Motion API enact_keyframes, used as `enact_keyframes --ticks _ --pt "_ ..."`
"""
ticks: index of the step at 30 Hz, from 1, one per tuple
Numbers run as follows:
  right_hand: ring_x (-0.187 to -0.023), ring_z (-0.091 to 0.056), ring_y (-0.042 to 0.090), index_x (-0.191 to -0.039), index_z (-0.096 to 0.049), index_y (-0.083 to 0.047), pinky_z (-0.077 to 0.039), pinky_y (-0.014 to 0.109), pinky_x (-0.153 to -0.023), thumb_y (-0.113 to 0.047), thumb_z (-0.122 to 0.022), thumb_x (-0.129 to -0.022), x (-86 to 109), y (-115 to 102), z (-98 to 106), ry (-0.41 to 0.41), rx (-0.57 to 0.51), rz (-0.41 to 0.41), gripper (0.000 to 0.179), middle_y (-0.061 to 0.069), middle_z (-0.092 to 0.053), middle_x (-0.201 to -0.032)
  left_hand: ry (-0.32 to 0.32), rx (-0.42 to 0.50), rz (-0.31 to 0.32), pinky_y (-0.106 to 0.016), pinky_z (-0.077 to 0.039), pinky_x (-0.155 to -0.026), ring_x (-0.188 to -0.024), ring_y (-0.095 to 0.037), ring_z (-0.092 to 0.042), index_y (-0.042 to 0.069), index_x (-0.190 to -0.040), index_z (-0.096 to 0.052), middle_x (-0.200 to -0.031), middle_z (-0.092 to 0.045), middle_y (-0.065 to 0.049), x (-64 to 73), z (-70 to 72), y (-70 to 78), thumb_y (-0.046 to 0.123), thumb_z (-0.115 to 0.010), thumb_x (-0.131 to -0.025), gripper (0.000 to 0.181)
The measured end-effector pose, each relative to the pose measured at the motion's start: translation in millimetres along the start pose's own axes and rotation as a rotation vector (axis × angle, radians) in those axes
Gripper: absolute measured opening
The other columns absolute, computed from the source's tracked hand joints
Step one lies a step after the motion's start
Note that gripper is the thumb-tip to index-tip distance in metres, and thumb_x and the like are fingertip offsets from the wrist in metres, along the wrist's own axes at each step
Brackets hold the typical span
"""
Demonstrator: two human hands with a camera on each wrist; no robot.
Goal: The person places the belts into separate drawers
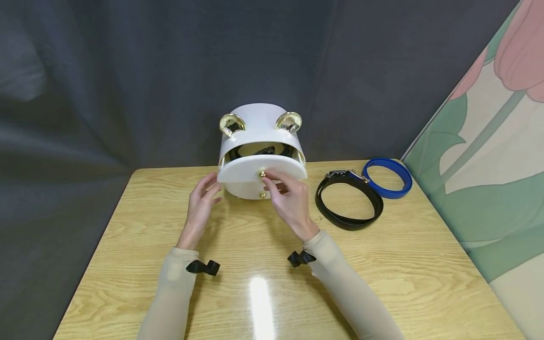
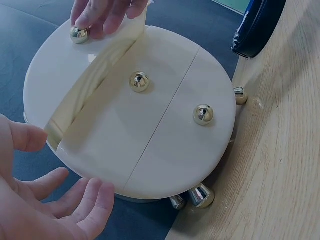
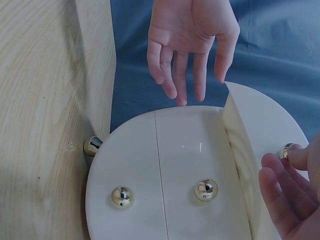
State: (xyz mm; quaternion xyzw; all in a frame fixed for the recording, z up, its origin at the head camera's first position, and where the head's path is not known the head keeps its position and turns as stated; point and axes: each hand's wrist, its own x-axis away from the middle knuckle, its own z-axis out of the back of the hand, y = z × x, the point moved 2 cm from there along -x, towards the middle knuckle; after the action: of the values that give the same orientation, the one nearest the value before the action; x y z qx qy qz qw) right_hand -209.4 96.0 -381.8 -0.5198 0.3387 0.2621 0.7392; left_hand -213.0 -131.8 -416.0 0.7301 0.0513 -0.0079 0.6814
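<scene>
The white rounded cabinet sits beyond the hands, at the far edge of the bench, its round front facing the person and its body running straight back from the hands. Its top drawer is pulled out toward them, its long edge lying crosswise from left to right. The right hand pinches that drawer's gold knob between thumb and fingers. The left hand is empty, fingers spread, by the drawer's left end; whether it touches, I cannot tell. A dark strap shows inside, behind the drawer front. Two gold ear pieces stand on top, beyond the hands.

The bench is pale wood grain, with a bright reflection between the forearms. To the right of the right hand lie a coiled black belt and, farther out, a coiled blue belt. A dark curtain hangs behind; a floral panel rises at far right.
</scene>
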Motion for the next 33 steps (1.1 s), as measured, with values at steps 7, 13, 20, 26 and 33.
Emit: enact_keyframes --ticks 7,13,20,26,33 --pt "-0.065 -0.071 0.015 -0.107 -0.075 -0.003 -0.057 0.021 -0.058 -0.006 -0.073 -0.09 -4.9 5.4 -2.3 -0.001 0.011 -0.027 0.017 0.009 -0.075 -0.096 -0.014 0.001 -0.001 -0.053 -0.045 -0.101 -0.128 -0.037 -0.046 0.003 -0.149 -0.038 -0.145 -0.046 -0.014 0.2 0.2 -1.1 0.019 -0.053 -0.103 0.051" --pt "-0.063 -0.071 0.02 -0.108 -0.075 -0.003 -0.058 0.025 -0.056 -0.008 -0.073 -0.091 -10.3 9.2 -3.7 0.009 0.017 -0.012 0.018 0.01 -0.075 -0.096 -0.032 -0.031 -0.018 -0.05 -0.047 -0.1 -0.124 -0.033 -0.05 0.003 -0.15 -0.035 -0.145 -0.046 -0.012 1.2 2.0 -1.7 0.023 -0.052 -0.104 0.054" --pt "-0.062 -0.071 0.023 -0.109 -0.075 -0.004 -0.056 0.023 -0.053 -0.01 -0.072 -0.092 -15.2 14.6 -2.8 0.01 0.037 -0.042 0.018 0.009 -0.075 -0.098 -0.049 -0.025 -0.015 -0.053 -0.045 -0.101 -0.125 -0.04 -0.046 0.005 -0.15 -0.037 -0.146 -0.045 -0.011 0.4 1.4 -1.9 0.024 -0.052 -0.104 0.052" --pt "-0.06 -0.071 0.023 -0.11 -0.075 -0.006 -0.055 0.022 -0.052 -0.013 -0.072 -0.093 -18.2 19.2 -4.0 0.001 0.077 -0.051 0.019 0.008 -0.075 -0.099 -0.04 -0.022 -0.011 -0.057 -0.043 -0.101 -0.118 -0.031 -0.052 0.005 -0.148 -0.04 -0.145 -0.046 -0.009 0.7 1.6 -1.5 0.023 -0.053 -0.103 0.05" --pt "-0.058 -0.07 0.02 -0.109 -0.076 -0.007 -0.056 0.021 -0.054 -0.013 -0.073 -0.092 -22.1 24.8 -6.6 0.013 0.103 -0.042 0.018 0.007 -0.075 -0.098 -0.041 -0.047 -0.006 -0.054 -0.046 -0.1 -0.106 -0.018 -0.059 0.006 -0.148 -0.042 -0.146 -0.046 -0.007 1.1 2.5 -1.5 0.023 -0.054 -0.103 0.05"
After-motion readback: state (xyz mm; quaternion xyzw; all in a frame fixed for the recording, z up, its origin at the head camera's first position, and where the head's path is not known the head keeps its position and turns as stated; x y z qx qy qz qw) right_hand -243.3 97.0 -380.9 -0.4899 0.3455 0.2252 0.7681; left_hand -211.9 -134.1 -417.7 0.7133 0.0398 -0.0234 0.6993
